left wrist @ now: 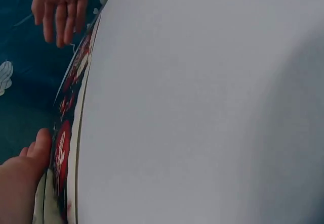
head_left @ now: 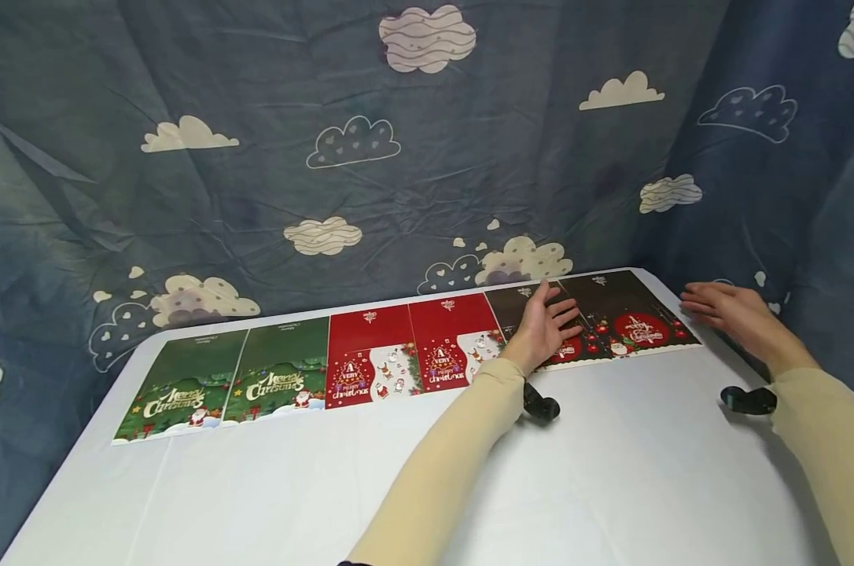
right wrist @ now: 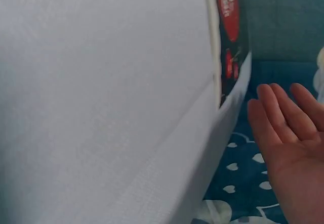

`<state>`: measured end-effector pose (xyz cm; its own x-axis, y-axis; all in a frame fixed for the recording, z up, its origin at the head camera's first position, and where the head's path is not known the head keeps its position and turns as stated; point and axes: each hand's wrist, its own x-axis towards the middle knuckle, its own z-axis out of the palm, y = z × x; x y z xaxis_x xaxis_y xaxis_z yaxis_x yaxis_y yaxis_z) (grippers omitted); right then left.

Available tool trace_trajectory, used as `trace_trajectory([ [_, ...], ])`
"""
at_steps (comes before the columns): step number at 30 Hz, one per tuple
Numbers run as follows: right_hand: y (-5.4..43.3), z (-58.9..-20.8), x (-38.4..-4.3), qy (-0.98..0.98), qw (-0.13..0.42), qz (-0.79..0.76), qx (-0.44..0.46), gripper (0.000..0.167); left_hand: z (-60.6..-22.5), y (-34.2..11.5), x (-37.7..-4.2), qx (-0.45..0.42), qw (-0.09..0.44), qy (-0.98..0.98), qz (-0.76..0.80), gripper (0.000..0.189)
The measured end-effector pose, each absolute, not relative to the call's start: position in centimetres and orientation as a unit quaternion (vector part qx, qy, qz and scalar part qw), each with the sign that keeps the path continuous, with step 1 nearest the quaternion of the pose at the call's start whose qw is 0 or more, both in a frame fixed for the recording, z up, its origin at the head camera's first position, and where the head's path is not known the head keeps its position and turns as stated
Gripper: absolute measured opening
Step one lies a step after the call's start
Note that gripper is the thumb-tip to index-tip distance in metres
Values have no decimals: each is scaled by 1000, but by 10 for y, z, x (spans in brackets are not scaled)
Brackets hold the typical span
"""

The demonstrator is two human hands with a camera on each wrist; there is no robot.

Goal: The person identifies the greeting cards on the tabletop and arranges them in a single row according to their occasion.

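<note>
My left hand (head_left: 542, 328) is over one dark Christmas card (head_left: 506, 308), its fingers spread and extended, holding nothing. It covers part of that card's red round print. To the right lies a second dark card (head_left: 607, 295), opened flat, with a red circle and a small Santa. My right hand (head_left: 741, 318) hovers off that card's right side, by the table's right edge, palm turned inward and fingers extended. In the right wrist view the right hand (right wrist: 296, 138) holds nothing, with the dark card's corner (right wrist: 230, 80) to its left.
Two red cards (head_left: 370, 336) and two green Merry Christmas cards (head_left: 195, 358) continue the row leftward along the back of the white table (head_left: 292, 503). A blue cloth (head_left: 250, 189) with cloud prints hangs behind and at the sides. Black wrist cameras (head_left: 540, 405) sit under both wrists.
</note>
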<state>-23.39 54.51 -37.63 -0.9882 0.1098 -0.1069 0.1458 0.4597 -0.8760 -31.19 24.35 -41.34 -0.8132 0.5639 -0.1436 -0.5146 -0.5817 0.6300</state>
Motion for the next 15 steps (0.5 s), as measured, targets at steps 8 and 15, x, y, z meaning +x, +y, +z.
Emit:
trace_trajectory([
  [8, 541, -363, -220, 700, 9, -714, 3, 26, -398, 208, -309, 54, 301, 319, 897, 52],
  [15, 531, -363, -208, 476, 119, -867, -88, 44, -387, 152, -304, 105, 326, 310, 887, 54],
])
